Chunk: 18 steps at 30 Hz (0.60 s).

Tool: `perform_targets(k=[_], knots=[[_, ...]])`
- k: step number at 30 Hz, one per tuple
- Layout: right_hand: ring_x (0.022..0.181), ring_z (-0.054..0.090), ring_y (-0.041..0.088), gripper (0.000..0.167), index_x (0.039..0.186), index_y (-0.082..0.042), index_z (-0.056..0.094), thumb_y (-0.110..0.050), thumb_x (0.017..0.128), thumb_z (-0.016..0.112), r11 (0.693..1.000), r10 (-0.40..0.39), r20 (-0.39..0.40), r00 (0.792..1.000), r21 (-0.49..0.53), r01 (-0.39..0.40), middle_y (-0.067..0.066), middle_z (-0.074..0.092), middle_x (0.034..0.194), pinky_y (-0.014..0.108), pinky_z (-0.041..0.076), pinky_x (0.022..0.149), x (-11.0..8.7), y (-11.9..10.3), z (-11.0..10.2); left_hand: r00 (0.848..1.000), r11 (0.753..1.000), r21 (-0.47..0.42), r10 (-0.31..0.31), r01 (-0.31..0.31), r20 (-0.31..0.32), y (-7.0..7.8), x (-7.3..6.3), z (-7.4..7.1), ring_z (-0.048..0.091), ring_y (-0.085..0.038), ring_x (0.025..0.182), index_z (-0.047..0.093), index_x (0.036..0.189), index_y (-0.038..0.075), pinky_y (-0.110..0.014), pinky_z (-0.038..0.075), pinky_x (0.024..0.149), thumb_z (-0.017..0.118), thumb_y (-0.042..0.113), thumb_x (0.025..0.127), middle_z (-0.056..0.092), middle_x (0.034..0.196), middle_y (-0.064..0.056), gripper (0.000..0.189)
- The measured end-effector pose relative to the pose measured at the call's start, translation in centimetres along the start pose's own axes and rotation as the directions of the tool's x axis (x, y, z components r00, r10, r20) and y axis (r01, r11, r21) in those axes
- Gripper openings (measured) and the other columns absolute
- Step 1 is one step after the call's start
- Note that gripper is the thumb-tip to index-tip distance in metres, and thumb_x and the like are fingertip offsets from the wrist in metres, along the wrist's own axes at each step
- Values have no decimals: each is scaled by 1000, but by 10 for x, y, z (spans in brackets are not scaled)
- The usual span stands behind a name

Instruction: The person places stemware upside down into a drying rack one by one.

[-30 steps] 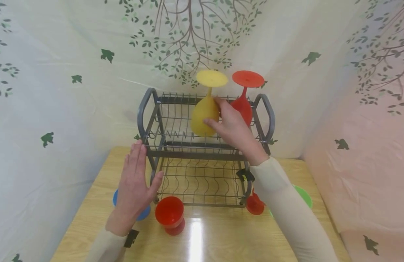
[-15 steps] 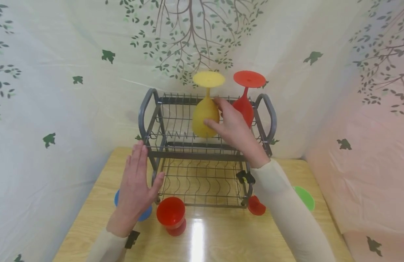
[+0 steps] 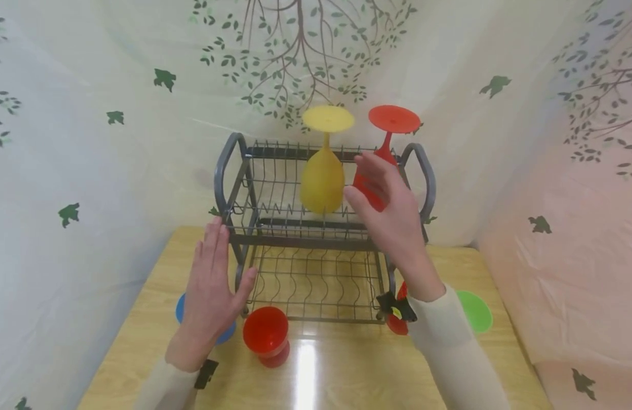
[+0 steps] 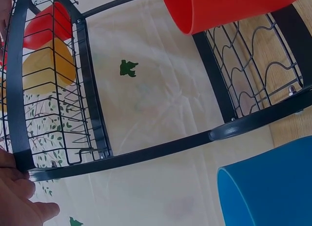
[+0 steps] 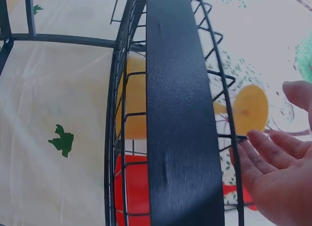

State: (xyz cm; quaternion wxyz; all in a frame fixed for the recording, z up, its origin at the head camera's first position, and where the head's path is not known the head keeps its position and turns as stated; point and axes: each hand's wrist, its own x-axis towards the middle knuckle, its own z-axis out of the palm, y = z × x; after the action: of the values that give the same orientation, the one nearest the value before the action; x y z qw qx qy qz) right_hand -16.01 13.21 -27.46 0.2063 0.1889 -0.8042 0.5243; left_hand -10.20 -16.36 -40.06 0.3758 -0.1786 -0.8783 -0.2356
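Note:
A yellow wine glass (image 3: 322, 181) stands upside down on the upper tier of a dark metal dish rack (image 3: 316, 244), its round foot on top. To its right is a red wine glass (image 3: 394, 118), also upside down, its bowl partly behind my right hand (image 3: 395, 216). That hand is off the yellow glass, fingers apart and holding nothing. In the right wrist view, the fingers (image 5: 273, 157) hover near the upper rack's edge. My left hand (image 3: 210, 285) rests straight-fingered against the rack's left front corner. In the left wrist view, its fingertips (image 4: 14, 182) are at the frame.
A red cup (image 3: 266, 333) stands before the rack's left front. A blue cup (image 3: 225, 333) is partly hidden by the left hand. A red piece (image 3: 396, 324) and a green cup (image 3: 474, 312) lie by the right forearm. Leaf-printed sheeting (image 3: 115, 188) surrounds the table.
My right hand has let go of the yellow wine glass and drawn back to the right, in front of the red one. The yellow glass stays in the rack; the left hand holds its place.

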Motion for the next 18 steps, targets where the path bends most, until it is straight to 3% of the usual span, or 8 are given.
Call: perform_targets(k=[4, 13, 18], knots=[[131, 58, 14, 50, 146, -8, 55, -14, 98, 71, 997, -36, -72, 997, 72, 41, -2, 62, 142, 33, 49, 109, -17, 1, -7, 1000, 1000, -1, -5, 5, 0, 0, 0, 0, 26, -40, 154, 29, 159, -5, -50, 18, 127, 35, 56, 107, 25, 169, -19, 81], [127, 62, 23, 42, 141, -7, 61, -8, 99, 66, 989, 13, -215, 977, 149, 20, 9, 65, 139, 27, 51, 104, -59, 5, -26, 1000, 1000, -11, -4, 4, -2, 1, -1, 1, 25, -38, 154, 28, 160, -4, -51, 18, 127, 36, 56, 107, 25, 169, -18, 80], [123, 63, 27, 39, 136, -1, 64, 0, 98, 64, 967, 37, -277, 960, 251, 35, 15, 66, 135, 26, 51, 103, -77, 11, -35, 1000, 1000, -21, -9, 9, -4, 0, 1, 2, 25, -37, 155, 29, 159, -5, -51, 19, 126, 37, 55, 107, 27, 168, -20, 80]])
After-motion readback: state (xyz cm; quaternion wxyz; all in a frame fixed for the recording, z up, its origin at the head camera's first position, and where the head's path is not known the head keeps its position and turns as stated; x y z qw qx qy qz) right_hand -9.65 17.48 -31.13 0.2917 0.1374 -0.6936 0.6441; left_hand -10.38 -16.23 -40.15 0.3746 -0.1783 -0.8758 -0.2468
